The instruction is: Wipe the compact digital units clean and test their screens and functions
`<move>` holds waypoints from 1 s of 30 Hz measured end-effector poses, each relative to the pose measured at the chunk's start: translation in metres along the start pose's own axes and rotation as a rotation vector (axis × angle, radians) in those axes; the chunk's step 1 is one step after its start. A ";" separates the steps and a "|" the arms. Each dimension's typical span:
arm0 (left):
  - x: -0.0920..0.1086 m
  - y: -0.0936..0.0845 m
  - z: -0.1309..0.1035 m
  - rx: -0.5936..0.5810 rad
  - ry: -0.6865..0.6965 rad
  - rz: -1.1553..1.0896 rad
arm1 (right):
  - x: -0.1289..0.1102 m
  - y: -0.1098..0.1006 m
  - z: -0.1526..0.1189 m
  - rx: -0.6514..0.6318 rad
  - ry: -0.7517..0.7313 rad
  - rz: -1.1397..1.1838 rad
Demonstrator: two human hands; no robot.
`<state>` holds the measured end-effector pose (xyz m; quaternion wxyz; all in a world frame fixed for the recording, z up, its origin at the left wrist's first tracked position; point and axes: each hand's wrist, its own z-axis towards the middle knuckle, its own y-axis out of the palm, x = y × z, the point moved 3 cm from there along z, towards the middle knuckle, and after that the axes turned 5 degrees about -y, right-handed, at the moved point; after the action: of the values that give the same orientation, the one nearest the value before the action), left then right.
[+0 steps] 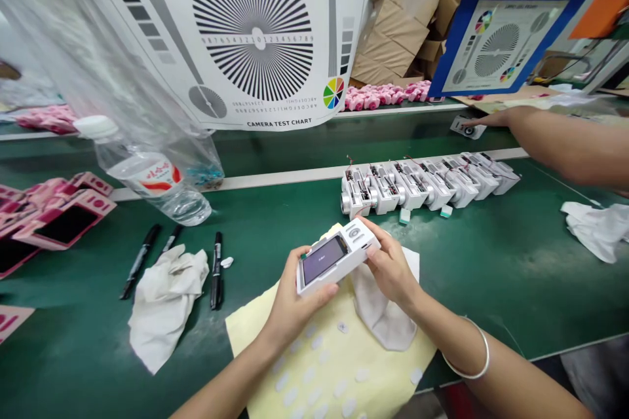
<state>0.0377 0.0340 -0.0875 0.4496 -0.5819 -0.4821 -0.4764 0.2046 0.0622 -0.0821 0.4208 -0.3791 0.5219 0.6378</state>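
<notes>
Desk: green top (491, 288), edged at the far side by a white strip.
Chart: a big printed sheet (255, 78) above the far left part of the desk reads "CAMERA TEST CHART", with digits across its wheel.
Blue board: beyond the far right corner, a board (501, 46) bears a smaller chart – its heading too blurred to read.
White camera: a white camera (322, 262) is held above a yellow sheet (275, 373) at the middle of the near edge; its screen is lit, the writing too tiny to read.
Left hand: the left hand (295, 301) is closed around the camera's screen end.
Right hand: the right hand (390, 265) grips the button end, above a pale cloth (386, 314).
Far edge: a row of white casings (413, 186), inner parts showing.
Bottle: a clear bottle (157, 173) at the far left, its red-and-white label not legible.
Left side: pink cameras (69, 216) by the left edge; black markers (216, 272) lie around a crumpled cloth (170, 301).
Co-worker: another person's hand (496, 119) touches a white device (469, 127) beyond the far edge, right.
</notes>
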 end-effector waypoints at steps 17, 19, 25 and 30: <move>0.008 -0.002 0.002 0.026 0.059 0.044 | -0.007 0.003 -0.002 -0.099 -0.028 0.088; 0.009 -0.004 0.003 0.085 0.075 0.049 | -0.009 0.006 -0.001 -0.044 0.017 0.151; 0.011 -0.017 0.008 0.428 0.294 0.339 | -0.004 0.008 0.002 0.133 0.110 0.171; 0.011 -0.016 0.006 0.523 0.643 0.573 | 0.007 0.007 0.005 0.113 0.103 0.065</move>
<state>0.0231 0.0432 -0.0761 0.8188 -0.3825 -0.2435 -0.3520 0.1956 0.0673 -0.0852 0.3931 -0.3700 0.5902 0.6002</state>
